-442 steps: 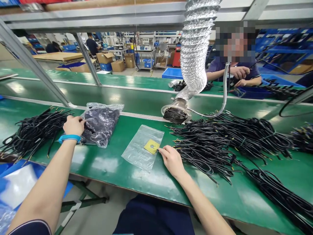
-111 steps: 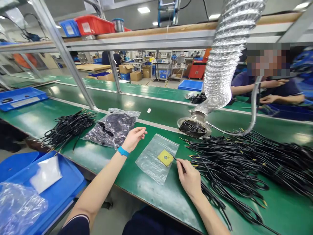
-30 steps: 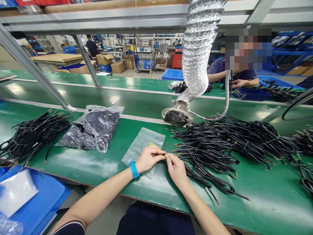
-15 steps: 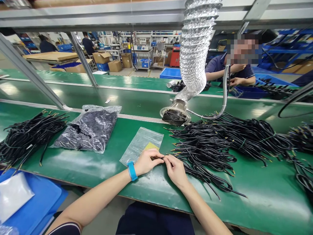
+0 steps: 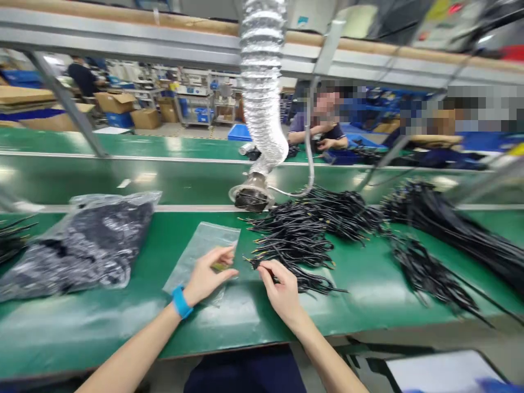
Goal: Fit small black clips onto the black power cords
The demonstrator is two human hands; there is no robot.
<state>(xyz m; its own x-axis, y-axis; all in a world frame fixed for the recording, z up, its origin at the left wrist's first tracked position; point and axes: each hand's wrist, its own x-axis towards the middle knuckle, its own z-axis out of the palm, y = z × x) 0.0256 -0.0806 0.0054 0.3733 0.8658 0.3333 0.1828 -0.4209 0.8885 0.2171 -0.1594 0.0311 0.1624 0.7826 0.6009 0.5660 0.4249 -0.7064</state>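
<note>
My left hand (image 5: 210, 273), with a blue band at its wrist, is over a clear zip bag (image 5: 204, 234). Its thumb and fingers are apart with nothing between them. A bit of something yellow (image 5: 221, 266) shows behind that hand, at the bag. My right hand (image 5: 282, 289) pinches a small black part (image 5: 254, 263) between thumb and fingertips, at the left edge of a pile of black cables (image 5: 292, 234). Thin light-coloured wire ends show beside the part; whether they belong to it I cannot tell.
On the green bench (image 5: 164, 333) lies a large clear bag of black pieces (image 5: 94, 245) at left. More black cable bundles (image 5: 426, 267) are at right. A fume extraction hose (image 5: 262, 98) hangs low beyond my hands. A co-worker (image 5: 319, 125) sits across the bench.
My hands have come apart; the left has opened away from the right, which keeps a pinch on the small black part. The whole view has turned to the right.
</note>
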